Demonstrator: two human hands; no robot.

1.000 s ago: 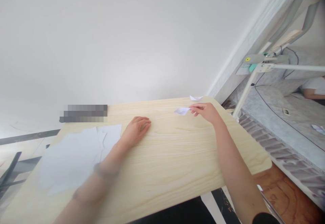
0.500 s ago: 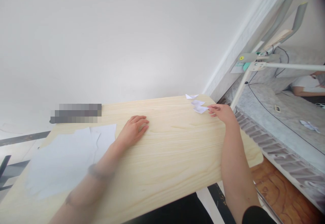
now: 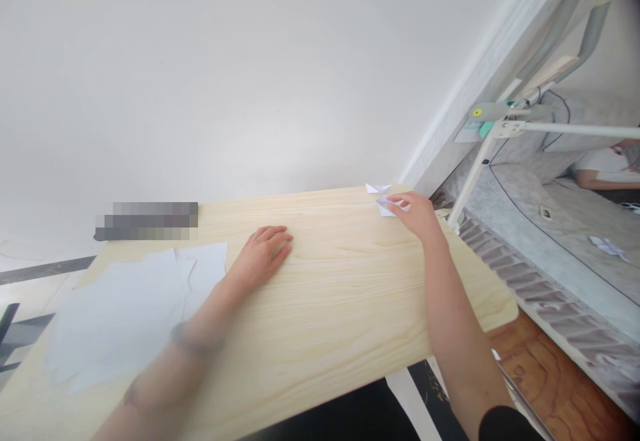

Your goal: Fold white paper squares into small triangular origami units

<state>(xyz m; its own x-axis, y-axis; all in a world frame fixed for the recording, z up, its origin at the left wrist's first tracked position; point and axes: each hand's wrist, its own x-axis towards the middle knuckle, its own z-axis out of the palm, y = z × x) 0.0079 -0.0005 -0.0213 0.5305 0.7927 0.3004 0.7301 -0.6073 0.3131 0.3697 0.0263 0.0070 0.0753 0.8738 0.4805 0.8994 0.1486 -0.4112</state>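
My right hand (image 3: 414, 214) is at the far right of the wooden table, its thumb and fingers pinched on a small white paper boat (image 3: 385, 212). The fingers cover part of that folded paper, and a second piece close against it is hard to tell apart. Just behind, by the wall, sits another paper boat (image 3: 377, 189) with pointed ends. My left hand (image 3: 263, 252) lies palm down on the tabletop with fingers stretched out and holds nothing. Beside my left forearm are white paper sheets (image 3: 135, 307), spread in an overlapping pile.
The light wooden table (image 3: 330, 307) stands against a white wall (image 3: 275, 81). A blurred-out dark object (image 3: 150, 222) is at its back left. To the right are a white metal frame (image 3: 473, 181) with grey handles and a grey sofa (image 3: 545, 207), where another person (image 3: 603, 169) is partly visible.
My right hand has moved left and slightly away from me, and the front paper boat has shifted back against the one behind it. My left hand has stayed in place.
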